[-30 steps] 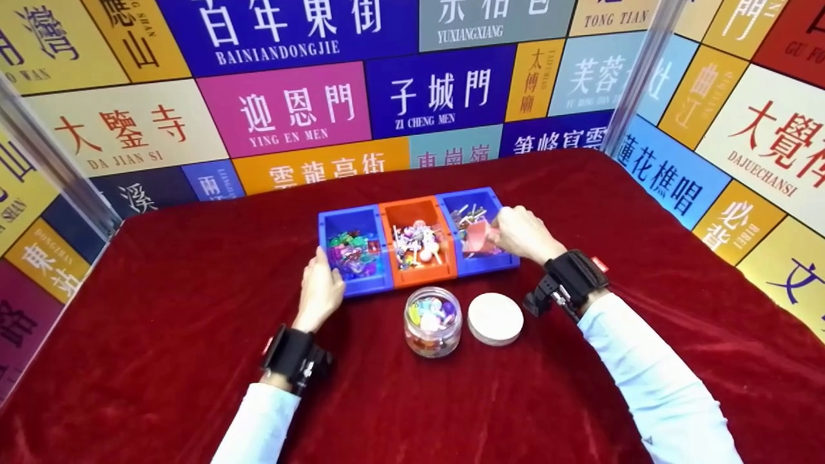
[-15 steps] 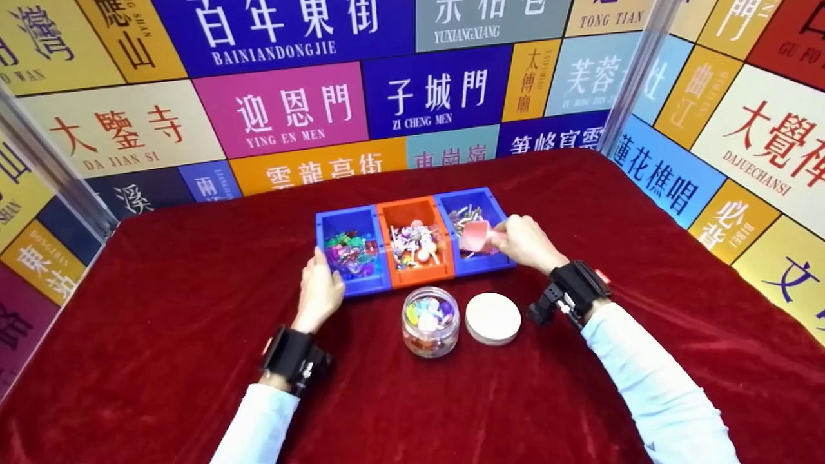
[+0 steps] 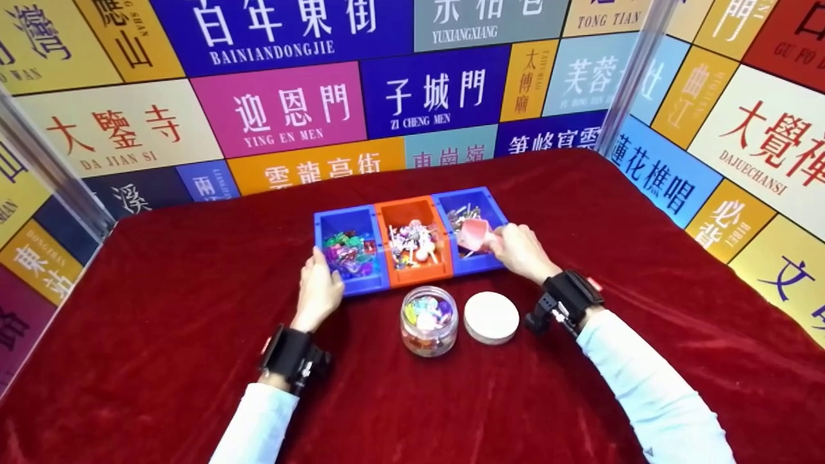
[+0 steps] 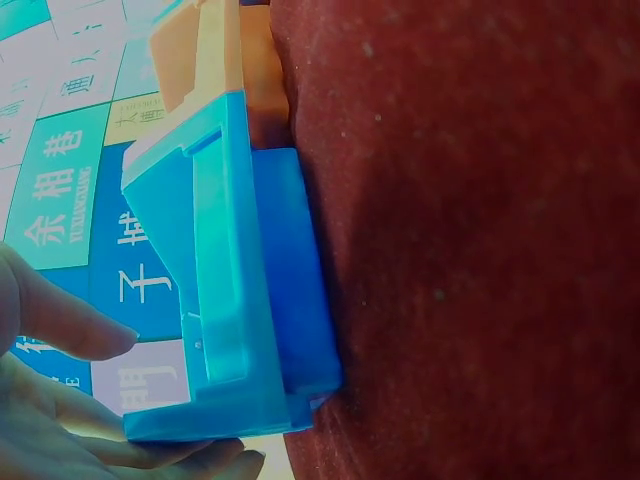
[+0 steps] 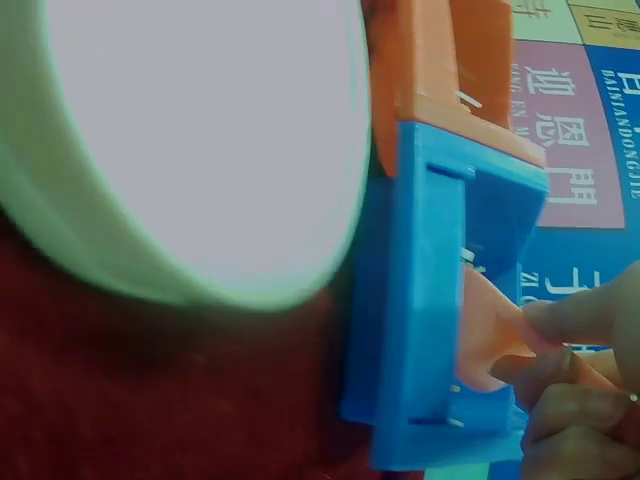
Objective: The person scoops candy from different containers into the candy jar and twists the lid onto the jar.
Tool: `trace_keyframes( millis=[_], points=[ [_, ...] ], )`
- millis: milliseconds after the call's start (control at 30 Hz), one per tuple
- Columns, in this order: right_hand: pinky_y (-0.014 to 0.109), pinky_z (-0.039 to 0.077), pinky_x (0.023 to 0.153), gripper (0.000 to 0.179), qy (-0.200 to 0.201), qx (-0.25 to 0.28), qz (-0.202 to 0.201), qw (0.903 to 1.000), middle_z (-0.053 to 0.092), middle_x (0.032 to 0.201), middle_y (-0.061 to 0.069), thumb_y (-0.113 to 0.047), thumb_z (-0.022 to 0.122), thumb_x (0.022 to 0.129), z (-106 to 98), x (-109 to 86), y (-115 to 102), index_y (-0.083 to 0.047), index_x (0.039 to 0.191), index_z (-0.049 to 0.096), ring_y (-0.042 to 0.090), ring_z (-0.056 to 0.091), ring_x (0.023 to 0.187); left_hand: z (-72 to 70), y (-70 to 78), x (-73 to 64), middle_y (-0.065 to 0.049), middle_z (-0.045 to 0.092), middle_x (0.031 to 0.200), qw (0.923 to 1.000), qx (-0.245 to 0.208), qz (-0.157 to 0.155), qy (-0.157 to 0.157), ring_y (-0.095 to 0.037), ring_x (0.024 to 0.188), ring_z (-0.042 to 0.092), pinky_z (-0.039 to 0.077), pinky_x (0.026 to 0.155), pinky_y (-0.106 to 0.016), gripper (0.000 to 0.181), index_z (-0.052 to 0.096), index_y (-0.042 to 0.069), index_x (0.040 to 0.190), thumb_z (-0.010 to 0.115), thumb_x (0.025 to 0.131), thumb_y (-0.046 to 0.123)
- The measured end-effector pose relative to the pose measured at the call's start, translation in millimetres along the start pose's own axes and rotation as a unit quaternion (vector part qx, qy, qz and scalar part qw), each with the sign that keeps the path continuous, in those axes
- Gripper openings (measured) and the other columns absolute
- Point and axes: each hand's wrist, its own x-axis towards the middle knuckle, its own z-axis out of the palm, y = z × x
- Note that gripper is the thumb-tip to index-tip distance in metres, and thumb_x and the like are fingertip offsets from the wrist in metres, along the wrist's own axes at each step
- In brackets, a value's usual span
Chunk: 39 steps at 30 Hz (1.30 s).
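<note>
A row of three joined bins (image 3: 419,283), blue, orange and blue, stands on the cloth. My right hand (image 3: 521,250) pinches the handle of a pink scoop (image 3: 474,233), whose bowl is over the right blue bin with its stick-like pieces (image 3: 463,216). In the right wrist view, thumb and fingers close on the scoop's handle (image 5: 540,345). My left hand (image 3: 318,291) rests at the left blue bin's end. In the left wrist view its fingers (image 4: 200,460) lie fairly straight along the outer wall, with the thumb above, apart from the rim.
In front of the bins are a clear jar (image 3: 429,328) with colourful pieces in it and a round white lid (image 3: 491,318). The left bin holds translucent coloured pieces (image 3: 351,251), the orange one lollipop-shaped pieces (image 3: 416,241). Behind the red cloth (image 3: 193,309) rises a sign-covered wall (image 3: 425,90).
My right hand dips, rises slightly and comes nearer the front of the right bin, turning the scoop a little. The left hand keeps its place at the left end.
</note>
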Motion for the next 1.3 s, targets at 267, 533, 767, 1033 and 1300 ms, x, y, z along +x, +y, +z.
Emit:
trace_keyframes(
  millis=[267,533,767,1033,1300],
  points=[
    [0.027,0.037,0.054,0.021,-0.002,0.053,0.022,0.9984,0.052,0.057,0.001,-0.015,0.054,0.086,12.0,0.9,4.5,-0.001,0.078,0.068,0.019,0.049,0.058,2.6,0.9,0.7,-0.036,0.037,0.126,1.0000,-0.002,0.008,-0.001,-0.047,0.115,0.037,0.030,0.098,-0.051,0.057,0.021,-0.019,0.131,0.046,0.083,0.001],
    [0.038,0.046,0.070,0.027,0.013,0.109,0.039,0.9932,0.067,0.083,0.015,-0.021,0.053,0.088,12.7,-0.3,11.9,0.001,0.095,0.068,0.025,0.061,0.079,-0.5,1.8,1.2,-0.035,0.037,0.126,1.0000,-0.005,0.008,0.002,-0.047,0.115,0.037,0.030,0.098,-0.051,0.057,0.022,-0.018,0.131,0.047,0.083,0.001],
    [0.034,0.047,0.074,0.027,0.038,0.152,0.043,0.9867,0.067,0.084,0.014,-0.023,0.056,0.087,10.6,-5.4,14.5,-0.001,0.095,0.069,0.022,0.061,0.080,-1.8,0.1,1.5,-0.035,0.036,0.127,0.9998,-0.017,0.007,-0.002,-0.047,0.116,0.035,0.028,0.100,-0.050,0.060,0.019,-0.018,0.132,0.048,0.083,0.001],
    [0.018,0.035,0.045,0.032,0.036,0.259,0.070,0.9626,0.052,0.062,0.005,-0.024,0.056,0.088,-1.4,-12.7,22.5,0.005,0.099,0.064,0.005,0.042,0.050,1.8,0.7,0.2,-0.033,0.034,0.128,0.9944,-0.064,0.038,0.075,-0.044,0.117,0.034,0.028,0.101,-0.047,0.059,0.030,-0.012,0.130,0.058,0.081,0.007],
    [0.014,0.030,0.039,0.038,-0.005,0.359,0.088,0.9291,0.041,0.058,-0.004,-0.028,0.057,0.087,-21.5,-22.2,25.9,0.008,0.099,0.058,0.003,0.036,0.045,1.2,10.7,-1.6,-0.026,0.046,0.121,0.9663,-0.140,0.152,0.154,-0.035,0.115,0.042,0.030,0.101,-0.041,0.044,0.048,-0.008,0.116,0.064,0.081,0.012]
  ],
)
